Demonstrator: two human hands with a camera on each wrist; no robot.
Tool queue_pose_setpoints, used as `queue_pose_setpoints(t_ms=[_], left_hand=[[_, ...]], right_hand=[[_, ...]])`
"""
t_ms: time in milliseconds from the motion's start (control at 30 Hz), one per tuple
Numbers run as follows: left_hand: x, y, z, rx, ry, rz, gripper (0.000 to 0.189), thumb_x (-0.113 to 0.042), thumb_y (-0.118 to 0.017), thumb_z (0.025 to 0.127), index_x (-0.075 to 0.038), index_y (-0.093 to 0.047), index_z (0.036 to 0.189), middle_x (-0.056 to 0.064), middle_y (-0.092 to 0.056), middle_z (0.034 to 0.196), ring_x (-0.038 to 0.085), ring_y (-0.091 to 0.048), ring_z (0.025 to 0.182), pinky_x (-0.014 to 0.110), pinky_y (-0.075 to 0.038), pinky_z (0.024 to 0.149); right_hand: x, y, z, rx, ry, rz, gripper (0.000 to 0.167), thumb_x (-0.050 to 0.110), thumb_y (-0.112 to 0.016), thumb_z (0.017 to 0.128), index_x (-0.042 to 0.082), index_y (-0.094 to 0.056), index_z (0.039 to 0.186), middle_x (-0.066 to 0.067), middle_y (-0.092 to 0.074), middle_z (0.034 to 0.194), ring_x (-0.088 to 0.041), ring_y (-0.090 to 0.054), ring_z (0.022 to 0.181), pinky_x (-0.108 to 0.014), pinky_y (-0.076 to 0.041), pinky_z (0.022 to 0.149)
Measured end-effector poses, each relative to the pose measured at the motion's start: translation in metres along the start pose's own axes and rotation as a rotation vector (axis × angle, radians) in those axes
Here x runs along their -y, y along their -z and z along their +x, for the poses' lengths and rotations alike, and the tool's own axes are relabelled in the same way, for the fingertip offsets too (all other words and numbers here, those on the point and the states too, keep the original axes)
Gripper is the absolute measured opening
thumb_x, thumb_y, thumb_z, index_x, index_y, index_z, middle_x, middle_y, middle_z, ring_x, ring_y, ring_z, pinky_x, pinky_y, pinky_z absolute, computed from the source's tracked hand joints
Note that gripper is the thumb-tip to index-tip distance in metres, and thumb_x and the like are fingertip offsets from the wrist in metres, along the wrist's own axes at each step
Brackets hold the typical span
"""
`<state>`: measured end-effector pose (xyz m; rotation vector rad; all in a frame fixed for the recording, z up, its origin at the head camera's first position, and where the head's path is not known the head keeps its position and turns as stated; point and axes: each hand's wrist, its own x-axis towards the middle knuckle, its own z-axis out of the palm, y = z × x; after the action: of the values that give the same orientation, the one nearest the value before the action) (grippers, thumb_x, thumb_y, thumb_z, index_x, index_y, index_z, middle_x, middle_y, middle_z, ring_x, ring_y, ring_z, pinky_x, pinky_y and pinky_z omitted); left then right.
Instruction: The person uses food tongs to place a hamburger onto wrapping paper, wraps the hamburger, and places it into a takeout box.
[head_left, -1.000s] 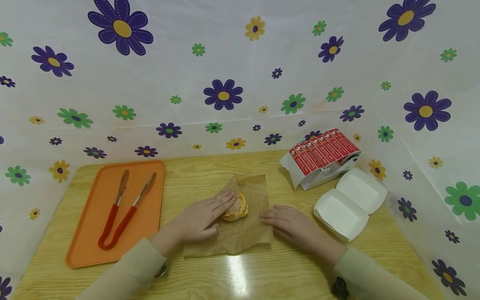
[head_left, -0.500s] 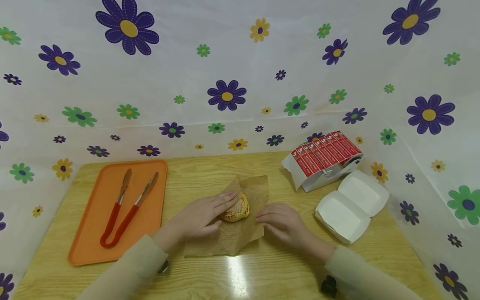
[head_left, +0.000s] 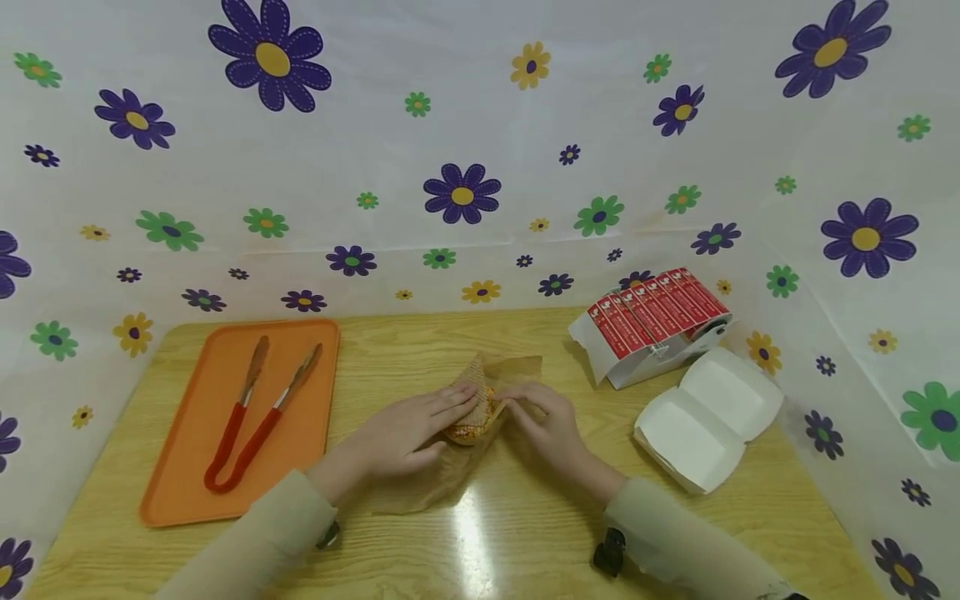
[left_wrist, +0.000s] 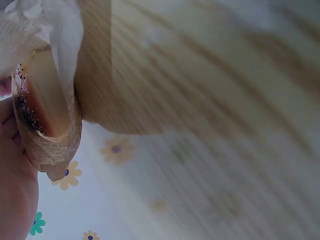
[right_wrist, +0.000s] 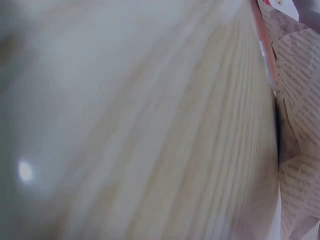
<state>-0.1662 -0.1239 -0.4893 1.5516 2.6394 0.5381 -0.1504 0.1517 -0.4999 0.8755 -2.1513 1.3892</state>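
A seeded bun burger (head_left: 467, 432) lies on brown printed wrapping paper (head_left: 420, 493) at mid-table. My left hand (head_left: 401, 429) rests over the paper fold covering the burger's left side, its fingers fairly straight. From the right, my right hand (head_left: 551, 425) pinches the paper's right part between thumb and fingers, drawn up against the burger. The left wrist view gives a side look at the bun (left_wrist: 37, 102) inside the paper, with part of the left hand (left_wrist: 17, 185) beside it. At the right wrist view's edge, only printed paper (right_wrist: 302, 95) shows clearly.
To the left, an orange tray (head_left: 176, 467) bears red-handled tongs (head_left: 247, 446). An open white clamshell box (head_left: 690, 437) stands at the right, below a holder with red-and-white printed packaging (head_left: 656, 312). A flowered white cloth (head_left: 390, 150) rises behind the table (head_left: 390, 554).
My right hand has moved left and taken hold of the paper's right part, lifting it and folding it towards the burger. The left hand has stayed on the wrapped side.
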Motion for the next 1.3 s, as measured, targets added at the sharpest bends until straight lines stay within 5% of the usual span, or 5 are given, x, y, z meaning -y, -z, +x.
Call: queue_pose_setpoints(t_ms=[200,367,967,1100,1300], left_hand=[[-0.001,0.001,0.002,0.016,0.054,-0.080,0.067,-0.024,-0.049,0.104,-0.005,-0.032,0.166,0.009,-0.028,0.175,0.029,-0.033,0.161,0.048,-0.032,0.132],[-0.001,0.000,0.001,-0.035,0.102,-0.187,0.064,-0.020,-0.050,0.107,-0.004,-0.033,0.166,0.010,-0.031,0.174,0.031,-0.036,0.160,0.051,-0.034,0.131],[-0.003,0.001,0.000,-0.200,0.282,-0.176,0.058,-0.031,-0.057,0.109,-0.003,-0.048,0.158,0.018,-0.047,0.165,0.038,-0.048,0.152,0.058,-0.040,0.125],[-0.005,0.002,0.002,-0.257,0.222,-0.048,0.061,-0.031,-0.060,0.107,0.000,-0.047,0.158,0.017,-0.045,0.166,0.036,-0.048,0.152,0.055,-0.042,0.124],[-0.011,0.002,0.000,-0.267,-0.024,0.211,0.061,-0.034,-0.055,0.108,0.001,-0.047,0.158,0.017,-0.045,0.167,0.032,-0.048,0.153,0.047,-0.043,0.126]], right_hand=[[-0.004,-0.014,0.006,-0.029,-0.270,0.050,0.010,-0.006,-0.069,0.098,-0.005,-0.077,0.102,-0.021,-0.081,0.100,-0.024,-0.077,0.095,-0.020,-0.061,0.093],[-0.004,-0.017,0.014,-0.019,-0.379,0.040,0.010,-0.001,-0.069,0.100,-0.005,-0.078,0.102,-0.020,-0.080,0.098,-0.011,-0.073,0.088,-0.021,-0.062,0.082],[-0.015,-0.020,0.028,0.100,-0.357,-0.071,0.008,0.006,-0.079,0.095,0.000,-0.083,0.100,-0.013,-0.083,0.095,-0.028,-0.079,0.089,-0.034,-0.067,0.086],[-0.017,-0.021,0.031,0.124,-0.386,-0.094,0.009,0.008,-0.080,0.094,0.001,-0.083,0.099,-0.013,-0.083,0.096,-0.028,-0.079,0.090,-0.032,-0.066,0.084],[-0.019,-0.020,0.037,0.178,-0.425,-0.078,0.010,0.007,-0.080,0.094,-0.001,-0.083,0.100,-0.014,-0.083,0.098,-0.029,-0.079,0.092,-0.035,-0.067,0.086]])
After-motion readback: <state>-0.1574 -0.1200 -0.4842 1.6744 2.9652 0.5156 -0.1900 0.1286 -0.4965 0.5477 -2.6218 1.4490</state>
